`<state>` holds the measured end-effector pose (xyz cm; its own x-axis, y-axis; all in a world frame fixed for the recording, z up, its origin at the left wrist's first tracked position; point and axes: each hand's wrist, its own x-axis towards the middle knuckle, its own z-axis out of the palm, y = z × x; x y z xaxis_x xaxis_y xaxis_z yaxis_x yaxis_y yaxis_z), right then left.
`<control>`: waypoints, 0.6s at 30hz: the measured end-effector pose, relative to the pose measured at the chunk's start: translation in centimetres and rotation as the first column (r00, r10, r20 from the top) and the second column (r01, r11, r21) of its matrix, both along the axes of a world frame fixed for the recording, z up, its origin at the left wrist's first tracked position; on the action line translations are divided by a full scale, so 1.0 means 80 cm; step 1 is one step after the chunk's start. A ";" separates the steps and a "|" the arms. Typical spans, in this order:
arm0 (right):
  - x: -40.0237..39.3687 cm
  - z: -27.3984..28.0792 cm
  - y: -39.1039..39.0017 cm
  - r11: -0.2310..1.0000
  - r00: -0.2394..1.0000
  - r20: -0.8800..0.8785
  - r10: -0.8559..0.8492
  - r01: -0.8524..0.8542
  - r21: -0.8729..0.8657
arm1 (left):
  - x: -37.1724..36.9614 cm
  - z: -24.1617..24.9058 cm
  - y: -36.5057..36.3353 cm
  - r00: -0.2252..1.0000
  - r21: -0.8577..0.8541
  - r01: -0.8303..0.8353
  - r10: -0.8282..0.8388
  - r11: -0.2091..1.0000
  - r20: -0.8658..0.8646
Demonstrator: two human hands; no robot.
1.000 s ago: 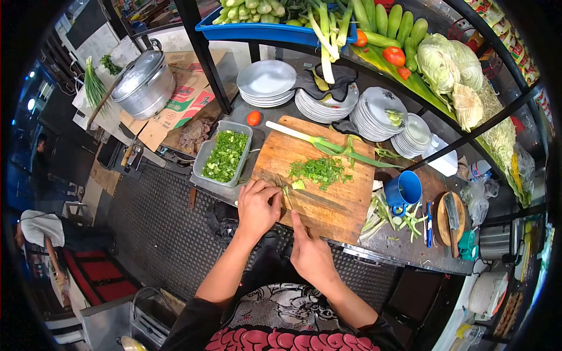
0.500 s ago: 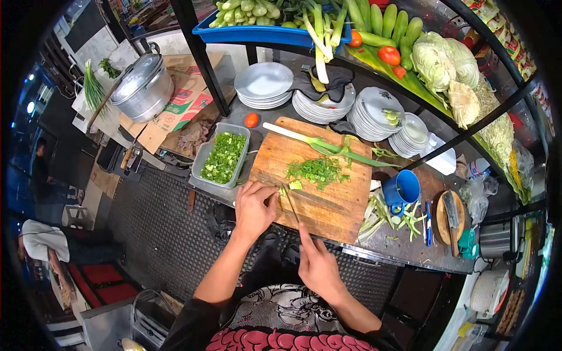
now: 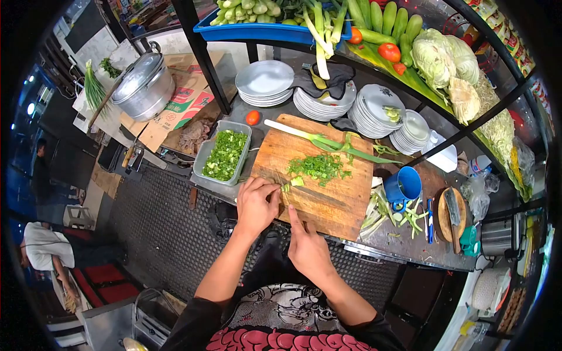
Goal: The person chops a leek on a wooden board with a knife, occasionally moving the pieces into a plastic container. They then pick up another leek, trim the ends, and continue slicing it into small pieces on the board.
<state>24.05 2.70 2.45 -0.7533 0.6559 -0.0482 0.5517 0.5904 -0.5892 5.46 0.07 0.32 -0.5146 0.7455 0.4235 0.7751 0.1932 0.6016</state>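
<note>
On the left part of the wooden cutting board (image 3: 333, 207), my left hand (image 3: 257, 202) is closed with bent fingers over a leek piece, mostly hidden beneath it. My right hand (image 3: 309, 248) grips a knife, forefinger along its spine; the thin blade (image 3: 283, 196) is against my left fingertips. Pale green cut pieces (image 3: 297, 181) lie just beyond the blade. Farther up the board is a heap of chopped greens (image 3: 321, 168), with a whole leek (image 3: 328, 143) lying behind it. Left of the board stands a plastic tub (image 3: 245, 153) of chopped greens.
Stacked plates (image 3: 264, 79) line the back, near a tomato (image 3: 253, 117). At right are a blue mug (image 3: 403, 185), leek trimmings (image 3: 377, 217) and a cleaver (image 3: 452, 210) on a round board. A black frame post (image 3: 202, 58) rises at the left.
My right hand and the knife have shifted left, closer to my left hand. The left hand has barely moved. A person in white at far left has shifted slightly.
</note>
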 end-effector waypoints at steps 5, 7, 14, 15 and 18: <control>0.064 0.001 -0.032 0.998 0.998 -0.057 -0.006 0.003 -0.064 | -0.003 0.005 -0.001 0.999 0.014 0.026 -0.026 1.000 0.023; 0.089 0.006 -0.039 0.994 0.997 -0.075 -0.009 0.001 -0.108 | -0.004 0.004 -0.003 0.999 0.025 0.025 -0.026 0.999 0.018; 0.061 0.013 -0.025 0.993 0.985 -0.170 -0.024 0.004 -0.118 | -0.004 -0.003 -0.001 0.999 0.034 0.029 -0.029 0.999 0.025; 0.049 0.009 -0.021 0.995 0.985 -0.170 -0.019 0.002 -0.100 | -0.003 -0.003 -0.002 0.999 0.035 0.023 -0.024 0.999 0.022; 0.021 -0.005 -0.014 0.999 0.982 -0.188 -0.004 -0.004 -0.043 | -0.002 -0.005 -0.002 1.000 0.036 0.009 -0.009 0.999 0.019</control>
<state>25.74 1.55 2.07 -0.7518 0.6560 0.0661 0.4282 0.5620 -0.7076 5.28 -0.11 -0.04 -0.5159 0.7349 0.4401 0.7652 0.1645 0.6224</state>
